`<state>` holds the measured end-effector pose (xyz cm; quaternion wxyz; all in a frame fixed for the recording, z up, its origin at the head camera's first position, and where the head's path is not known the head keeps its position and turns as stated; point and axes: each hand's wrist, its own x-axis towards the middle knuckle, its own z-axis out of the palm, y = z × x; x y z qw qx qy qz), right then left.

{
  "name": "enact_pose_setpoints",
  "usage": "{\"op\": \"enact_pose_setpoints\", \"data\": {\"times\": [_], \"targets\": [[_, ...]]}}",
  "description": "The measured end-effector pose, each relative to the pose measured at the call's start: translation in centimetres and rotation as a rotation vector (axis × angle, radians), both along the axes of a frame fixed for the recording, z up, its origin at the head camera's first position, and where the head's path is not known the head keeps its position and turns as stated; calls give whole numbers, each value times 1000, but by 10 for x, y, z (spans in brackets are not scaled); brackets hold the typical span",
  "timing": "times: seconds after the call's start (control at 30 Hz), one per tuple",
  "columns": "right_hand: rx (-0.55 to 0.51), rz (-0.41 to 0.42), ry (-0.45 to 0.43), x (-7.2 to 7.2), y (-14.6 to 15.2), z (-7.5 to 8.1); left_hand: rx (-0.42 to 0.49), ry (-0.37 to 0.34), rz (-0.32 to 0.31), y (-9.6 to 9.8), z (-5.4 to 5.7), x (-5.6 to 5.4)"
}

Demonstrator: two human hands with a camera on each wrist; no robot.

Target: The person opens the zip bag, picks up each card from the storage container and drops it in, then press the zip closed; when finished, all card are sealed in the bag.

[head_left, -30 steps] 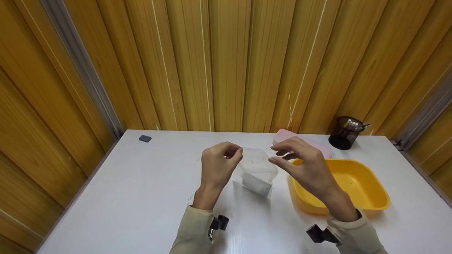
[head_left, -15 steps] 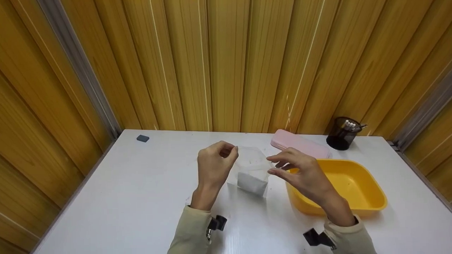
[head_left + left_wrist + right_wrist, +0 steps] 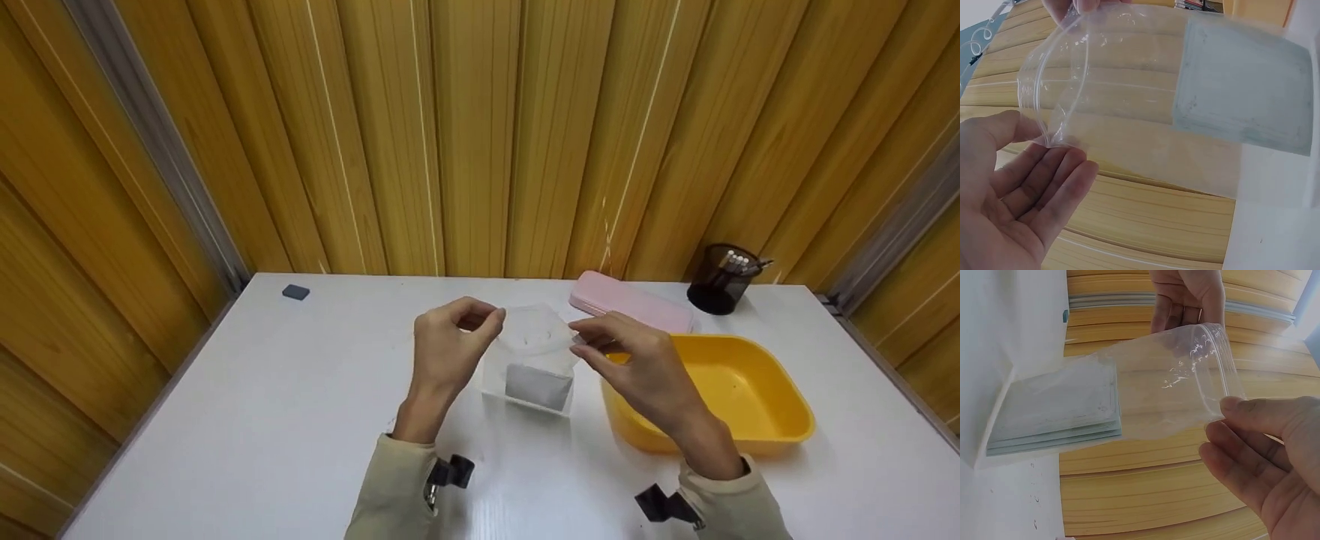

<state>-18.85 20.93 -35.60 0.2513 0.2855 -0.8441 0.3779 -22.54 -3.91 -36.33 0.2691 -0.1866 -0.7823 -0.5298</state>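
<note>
A clear zip-lock bag point(image 3: 525, 360) stands upright on the table, its mouth at the top. Inside, at the bottom, sits a small stack of pale square sheets point(image 3: 1061, 405), their greenish edges showing in the right wrist view. My left hand point(image 3: 448, 352) pinches one side of the bag's mouth between thumb and fingers. On the opposite side my right hand point(image 3: 649, 367) pinches the other corner near the zip strip. Between the two hands the mouth is spread apart, as the left wrist view shows.
Right of the bag stands a yellow basin point(image 3: 799, 427). Behind it lie a pink case point(image 3: 630, 301) and a black mesh pen holder point(image 3: 716, 289) with pens. A small dark blue block point(image 3: 295, 292) rests at the white table's point(image 3: 262, 420) back left.
My right hand has moved from apart to the bag's right corner and now pinches it. The left hand keeps its pinch. The bag has straightened and its mouth spread slightly.
</note>
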Motion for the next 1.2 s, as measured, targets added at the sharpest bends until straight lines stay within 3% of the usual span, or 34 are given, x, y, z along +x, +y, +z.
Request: {"op": "enact_pose_setpoints", "data": {"times": [0.27,0.4,0.53,0.73,0.9,1.2], "targets": [[-122,-19,43,3,6,4,123,-124,-218,-8,7,4],[-164,-57,26,7,10,7,126,-152,-274,-11,8,6],[-187,-77,6,9,13,11,118,-124,-309,-11,8,7],[-225,-86,-30,14,14,17,144,-61,-299,-10,10,5],[-249,-102,-60,18,13,21,165,-50,-276,-11,11,7],[-343,-23,-121,23,10,28,215,-28,-307,-14,13,9]]}}
